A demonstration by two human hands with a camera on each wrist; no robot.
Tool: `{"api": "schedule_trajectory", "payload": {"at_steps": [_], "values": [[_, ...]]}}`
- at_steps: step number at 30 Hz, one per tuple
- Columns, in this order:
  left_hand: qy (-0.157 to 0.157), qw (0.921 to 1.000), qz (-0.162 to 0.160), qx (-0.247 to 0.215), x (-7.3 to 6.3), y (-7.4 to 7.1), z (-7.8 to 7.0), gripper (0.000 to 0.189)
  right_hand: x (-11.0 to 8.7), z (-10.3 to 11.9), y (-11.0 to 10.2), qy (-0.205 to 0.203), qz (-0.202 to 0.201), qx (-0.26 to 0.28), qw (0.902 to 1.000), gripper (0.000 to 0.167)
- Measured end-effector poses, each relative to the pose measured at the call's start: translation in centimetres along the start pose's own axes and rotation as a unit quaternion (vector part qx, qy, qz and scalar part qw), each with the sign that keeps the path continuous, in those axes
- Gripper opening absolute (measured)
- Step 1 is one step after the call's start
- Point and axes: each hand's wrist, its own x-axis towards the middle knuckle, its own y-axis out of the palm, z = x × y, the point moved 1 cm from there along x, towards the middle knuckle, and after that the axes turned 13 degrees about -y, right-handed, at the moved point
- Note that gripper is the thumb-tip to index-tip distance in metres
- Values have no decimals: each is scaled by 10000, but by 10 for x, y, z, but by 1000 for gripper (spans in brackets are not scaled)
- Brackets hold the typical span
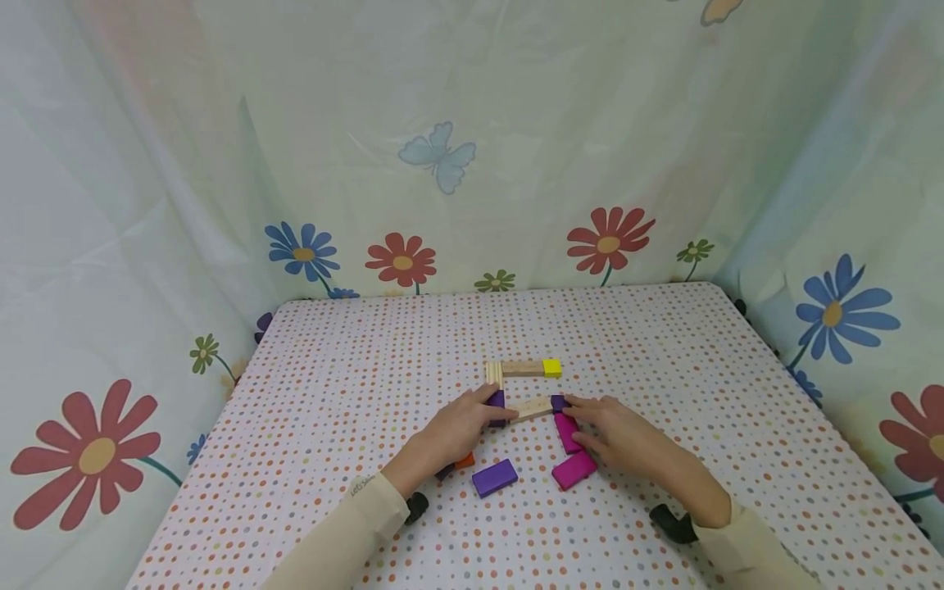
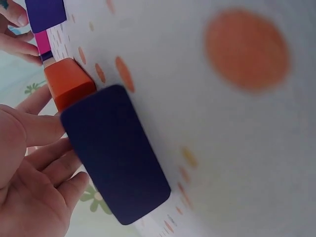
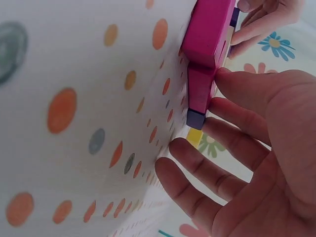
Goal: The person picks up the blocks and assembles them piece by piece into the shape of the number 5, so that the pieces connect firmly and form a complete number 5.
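Observation:
In the head view my left hand (image 1: 455,424) pinches a dark purple block (image 1: 497,408), which meets a plain striped wooden block (image 1: 494,374) on its far side. Extended fingers of my right hand (image 1: 623,434) touch a small dark purple block end (image 1: 559,403) and a magenta block (image 1: 567,432). A second magenta block (image 1: 574,470) lies at an angle nearer me. Between the hands runs a pale wooden block (image 1: 533,408). Beside my left hand, its wrist view shows an orange block (image 2: 71,81) and a navy block (image 2: 116,153).
A loose purple block (image 1: 495,478) lies in front of the hands. Farther back, a wooden block (image 1: 522,369) ends at a yellow block (image 1: 551,368). The dotted tablecloth (image 1: 354,352) extends to a flowered curtain (image 1: 516,164) at the back and sides.

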Motion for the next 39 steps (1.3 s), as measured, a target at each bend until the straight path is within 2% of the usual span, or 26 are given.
{"api": "schedule_trajectory", "payload": {"at_steps": [8, 19, 23, 32, 36, 39], "values": [[86, 9996, -123, 252, 1, 0, -1, 66, 0, 0, -1, 12, -12, 8, 10000, 48], [92, 9997, -167, 152, 0, -1, 0, 61, 0, 2, -1, 12, -10, -31, 10000, 48], [93, 9996, -255, -5, -1, -6, 1, 54, 1, 2, -1, 27, 0, -67, 10000, 47], [309, 9953, -756, -528, -10, -18, 15, 48, 0, 2, -1, 21, -49, -20, 10000, 48], [205, 9938, -878, -655, -19, -19, 22, 48, 0, 2, 0, 33, -66, -5, 10000, 48], [123, 9931, -818, -831, -27, -19, 23, 50, 0, 1, 1, 67, -70, 0, 10000, 48]]}}
